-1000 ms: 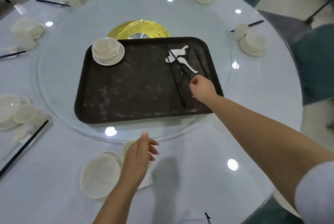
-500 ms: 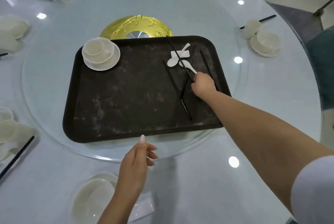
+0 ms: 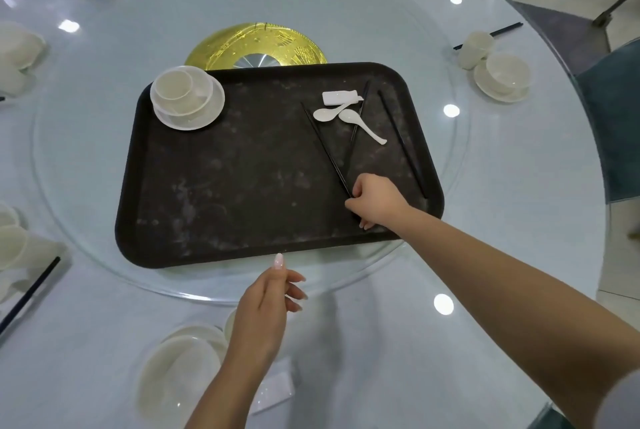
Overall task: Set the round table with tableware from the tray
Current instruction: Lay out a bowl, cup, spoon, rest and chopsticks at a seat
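Observation:
A dark brown tray (image 3: 225, 186) lies on the glass turntable (image 3: 346, 30) of the round table. In its far left corner stands a white plate with a bowl and cup (image 3: 187, 97). At its right lie two white spoons (image 3: 360, 122), a white rest (image 3: 341, 97) and black chopsticks (image 3: 327, 148). My right hand (image 3: 375, 200) pinches the near ends of the crossed chopsticks on the tray. One more chopstick (image 3: 401, 144) lies to the right of it. My left hand (image 3: 266, 307) hovers near the tray's front edge, fingers loosely curled, holding nothing.
A white plate (image 3: 176, 373) and a rest (image 3: 277, 387) lie at the near place under my left arm. Set places with cups, bowls and chopsticks ring the table, such as at the right (image 3: 502, 75) and left (image 3: 17, 255). A gold disc (image 3: 256, 44) marks the centre.
My right hand slid toward me along the chopsticks to their near ends and closed on them. The view shifted so the tray sits lower. My left hand barely moved.

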`<state>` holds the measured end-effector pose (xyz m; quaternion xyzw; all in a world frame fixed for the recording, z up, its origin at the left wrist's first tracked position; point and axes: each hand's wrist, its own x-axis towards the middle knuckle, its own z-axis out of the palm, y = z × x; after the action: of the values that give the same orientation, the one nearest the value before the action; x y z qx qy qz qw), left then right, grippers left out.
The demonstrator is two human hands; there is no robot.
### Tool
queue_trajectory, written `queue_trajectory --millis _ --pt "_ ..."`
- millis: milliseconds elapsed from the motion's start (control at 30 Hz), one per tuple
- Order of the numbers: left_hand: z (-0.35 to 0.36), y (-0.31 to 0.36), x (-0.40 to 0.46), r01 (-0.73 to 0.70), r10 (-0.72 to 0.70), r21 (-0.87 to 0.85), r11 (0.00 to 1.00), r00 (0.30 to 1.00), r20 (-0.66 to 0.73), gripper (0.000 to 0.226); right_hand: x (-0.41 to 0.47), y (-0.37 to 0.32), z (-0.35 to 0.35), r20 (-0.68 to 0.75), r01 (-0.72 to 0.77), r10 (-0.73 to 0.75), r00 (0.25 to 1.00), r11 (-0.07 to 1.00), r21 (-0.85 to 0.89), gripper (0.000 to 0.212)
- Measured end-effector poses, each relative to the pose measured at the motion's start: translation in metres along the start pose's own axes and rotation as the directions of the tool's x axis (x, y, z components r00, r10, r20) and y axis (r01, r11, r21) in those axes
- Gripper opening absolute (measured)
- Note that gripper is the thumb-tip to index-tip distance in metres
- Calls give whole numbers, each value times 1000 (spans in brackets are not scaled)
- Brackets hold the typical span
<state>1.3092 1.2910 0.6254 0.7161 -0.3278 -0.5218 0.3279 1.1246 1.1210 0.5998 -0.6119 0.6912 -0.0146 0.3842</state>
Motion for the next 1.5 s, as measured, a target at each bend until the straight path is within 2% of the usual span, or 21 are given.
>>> queue_trajectory --millis 67,267,400,500,533,633,733,833,933,1067,1167,1267,1333,1433,1500 --pt "-1 -1 -1 6 -6 4 1000 1000 -4 66 -1 -5 0 -17 2 -3 1000 999 -33 16" --pt "-7 -7 -7 8 -6 64 998 999 -32 52 -4 -22 5 -35 7 -17 999 962 -274 24" --pt "-12 -8 -13 17 -16 51 999 999 -38 57 -6 -34 11 -14 2 -8 1000 909 -416 22" --pt "-16 -9 -18 18 -16 40 999 999 -44 54 -9 -40 8 39 10 9 999 888 -461 12" --pt "-18 -10 -19 15 -13 42 999 999 -50 51 -11 -42 6 58 13 15 998 892 -452 7" --pt "-22 -12 -23 5 -2 58 998 999 -52 46 -17 -44 2 81 12 19 997 930 -367 17" --pt "-23 -12 -26 4 -2 55 998 999 -44 42 -29 -41 2 72 27 -8 997 963 -267 6" --pt "-22 -9 -30 19 -18 43 999 1000 -20 38 -46 -38 6 105 74 -59 993 985 -154 6" --pt "-14 0 -30 116 -113 -101 988 993 37 33 -68 -39 12 163 89 -78 984 994 -65 8" --pt "8 21 -22 265 -225 -231 936 957 186 26 -102 -49 25 233 46 -61 971 997 70 16" --pt "22 33 -15 310 -253 -269 912 941 226 32 -126 -51 36 287 31 -42 957 999 41 12" --pt "27 36 -8 353 -306 -276 894 931 198 35 -144 -50 49 341 66 -50 939 997 -37 32" --pt "27 34 -7 356 -313 -276 893 931 187 35 -151 -48 56 330 82 -62 942 995 -49 35" --pt "24 28 -11 330 -286 -271 904 939 192 29 -157 -43 54 294 157 -135 946 986 -52 24" --pt "18 27 -20 310 -260 -300 902 946 196 23 -159 -36 47 321 212 -170 932 972 -100 11"
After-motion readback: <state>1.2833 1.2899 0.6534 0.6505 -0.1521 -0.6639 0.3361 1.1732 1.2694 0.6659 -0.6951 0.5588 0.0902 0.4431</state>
